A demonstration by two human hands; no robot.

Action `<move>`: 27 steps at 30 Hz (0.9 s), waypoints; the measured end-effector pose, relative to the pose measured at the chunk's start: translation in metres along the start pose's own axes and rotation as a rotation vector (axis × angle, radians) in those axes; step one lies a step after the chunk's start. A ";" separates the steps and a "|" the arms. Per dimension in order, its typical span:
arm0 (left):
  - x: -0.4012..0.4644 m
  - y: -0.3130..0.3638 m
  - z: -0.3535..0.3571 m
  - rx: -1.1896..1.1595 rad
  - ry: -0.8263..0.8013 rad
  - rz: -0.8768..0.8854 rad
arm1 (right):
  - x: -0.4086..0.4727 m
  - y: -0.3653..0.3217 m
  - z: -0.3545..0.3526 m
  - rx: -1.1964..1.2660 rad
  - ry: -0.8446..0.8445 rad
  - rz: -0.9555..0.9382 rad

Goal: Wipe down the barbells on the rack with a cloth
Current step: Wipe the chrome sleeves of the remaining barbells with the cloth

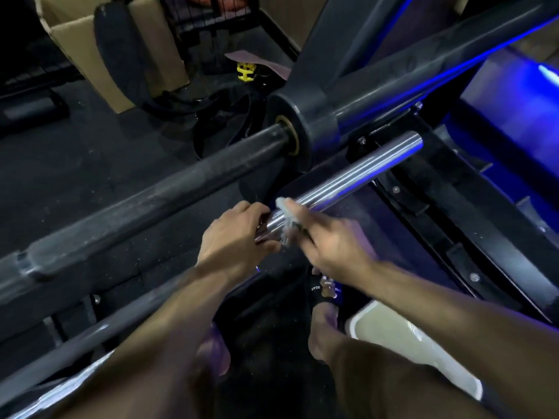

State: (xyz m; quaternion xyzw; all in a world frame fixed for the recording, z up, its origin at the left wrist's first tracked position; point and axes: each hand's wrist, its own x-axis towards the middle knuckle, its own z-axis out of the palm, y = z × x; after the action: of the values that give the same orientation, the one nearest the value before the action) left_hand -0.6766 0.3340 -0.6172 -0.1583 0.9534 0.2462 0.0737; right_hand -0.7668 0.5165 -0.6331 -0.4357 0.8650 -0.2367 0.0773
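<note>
A shiny chrome barbell sleeve runs from the middle of the view up to the right. My left hand grips its near end with curled fingers. Just to the right, my right hand holds a small pale cloth wrapped against the sleeve. A second, dull dark barbell lies behind it, running from the lower left to a thick collar and on to the upper right.
The black rack frame sits to the right under blue light. Cardboard boxes and a black pad stand at the back left on dark rubber flooring. A white tub lies by my sandalled feet at the lower right.
</note>
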 end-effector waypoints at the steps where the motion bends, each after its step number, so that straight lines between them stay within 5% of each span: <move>1: 0.001 0.001 0.002 -0.008 0.012 -0.013 | -0.002 0.005 0.002 0.019 0.004 0.014; 6: 0.008 -0.010 0.005 -0.061 -0.005 -0.020 | 0.007 0.050 -0.007 -0.205 0.284 -0.044; 11: 0.010 -0.015 -0.001 -0.064 -0.082 0.002 | 0.018 0.067 -0.023 -0.137 0.530 0.371; 15: 0.008 -0.018 -0.002 -0.086 -0.112 -0.003 | 0.025 0.000 0.018 0.302 0.422 0.058; 18: 0.009 -0.019 -0.001 -0.130 -0.131 -0.004 | 0.028 -0.001 0.038 -0.004 0.357 -0.162; 20: 0.007 -0.021 -0.004 -0.174 -0.151 -0.003 | 0.033 0.031 0.022 -0.210 0.243 -0.019; 22: 0.007 -0.020 -0.004 -0.182 -0.170 0.007 | 0.033 0.068 -0.007 -0.071 0.251 0.178; 25: 0.009 -0.019 -0.005 -0.153 -0.205 0.000 | 0.023 0.093 -0.028 0.067 0.630 0.387; 27: 0.013 -0.017 -0.007 -0.118 -0.240 -0.008 | 0.023 0.072 -0.003 0.153 0.710 0.390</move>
State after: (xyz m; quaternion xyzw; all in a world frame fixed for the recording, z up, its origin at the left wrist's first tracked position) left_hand -0.6831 0.3131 -0.6211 -0.1354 0.9209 0.3188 0.1788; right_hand -0.8332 0.5363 -0.6627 -0.1481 0.8841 -0.4170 -0.1502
